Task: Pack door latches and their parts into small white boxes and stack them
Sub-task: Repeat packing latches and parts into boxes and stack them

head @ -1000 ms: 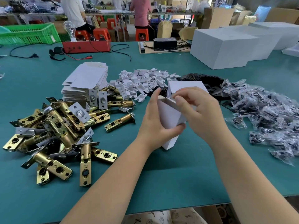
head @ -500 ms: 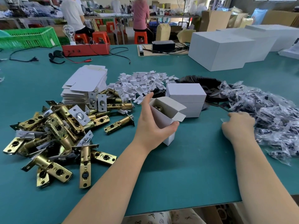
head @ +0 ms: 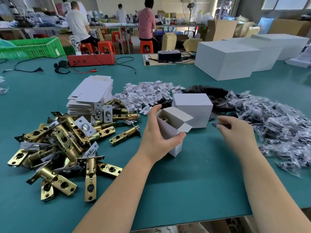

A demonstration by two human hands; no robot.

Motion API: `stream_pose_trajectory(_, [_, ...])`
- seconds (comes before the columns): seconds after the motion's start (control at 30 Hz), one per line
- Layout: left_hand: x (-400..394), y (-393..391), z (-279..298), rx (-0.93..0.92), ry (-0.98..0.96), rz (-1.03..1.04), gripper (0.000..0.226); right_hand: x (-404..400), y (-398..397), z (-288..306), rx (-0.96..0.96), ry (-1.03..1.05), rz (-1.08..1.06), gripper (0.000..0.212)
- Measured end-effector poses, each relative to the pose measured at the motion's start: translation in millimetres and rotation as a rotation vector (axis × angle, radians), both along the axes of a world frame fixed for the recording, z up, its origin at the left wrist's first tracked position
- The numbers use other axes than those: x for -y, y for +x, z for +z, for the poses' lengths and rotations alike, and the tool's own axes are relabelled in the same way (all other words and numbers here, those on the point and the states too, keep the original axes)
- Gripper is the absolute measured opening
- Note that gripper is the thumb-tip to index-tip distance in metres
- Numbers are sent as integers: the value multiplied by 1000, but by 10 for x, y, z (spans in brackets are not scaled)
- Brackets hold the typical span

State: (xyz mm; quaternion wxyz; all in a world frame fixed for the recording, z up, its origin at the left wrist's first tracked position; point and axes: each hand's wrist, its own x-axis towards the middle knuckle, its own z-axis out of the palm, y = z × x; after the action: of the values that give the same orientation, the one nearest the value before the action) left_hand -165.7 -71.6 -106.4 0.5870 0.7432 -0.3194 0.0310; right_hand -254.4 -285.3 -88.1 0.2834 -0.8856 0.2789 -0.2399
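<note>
A small white box (head: 171,132) is held by the left hand (head: 158,140), with the thumb on the near side and the fingers curled round the far side. The box stands on the green table (head: 185,182), tilted a little, and its top flaps are open. Something gold and shiny can be seen inside it, but it is too hidden to be named for sure. The right hand (head: 235,130) is held just above the table, to the right of the box and apart from it. A small see-through bag (head: 216,124) seems to be pinched between its thumb and fingers, but that spot is blurred, so the grip cannot be told for sure. Just behind the open box, two closed white boxes (head: 193,106) are stacked one on top of the other. A big pile of gold door latches (head: 64,145) is spread on the left side of the table, some with silver plates on their ends. Behind the latches, a stack of flat unfolded boxes (head: 92,93) is seen. Next to that stack, a heap of small white card pieces (head: 148,93) is found. A pile of thin black plates (head: 210,91) lies behind the closed boxes. On the right side, lots of little plastic bags (head: 277,125) with dark parts inside are heaped up. Far back on the table, large white boxes (head: 227,61) are set in a row, and a red tray (head: 91,59) and a green basket (head: 32,48) are seen on the left.
</note>
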Motion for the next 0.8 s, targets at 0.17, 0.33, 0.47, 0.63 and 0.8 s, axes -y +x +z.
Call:
stream_pose_trajectory(0.17, [-2,6,16,-7,15,8,82,-485,81,390,443,270,291,27])
stream_pose_trajectory(0.33, [-22,-2,23,-38,31,7,84,-848,146,777,432,385,517,17])
stream_pose_trajectory(0.47, [-22,-23,16,-54,36,7,83,-928,204,893,94,-48,496,6])
stream_pose_trajectory(0.63, [-15,-8,12,-82,35,-14,86,-947,218,915,-196,-447,559,37])
stream_pose_trajectory(0.8, [-7,-6,-11,-51,-3,-35,88,-955,188,861,-213,-454,696,41])
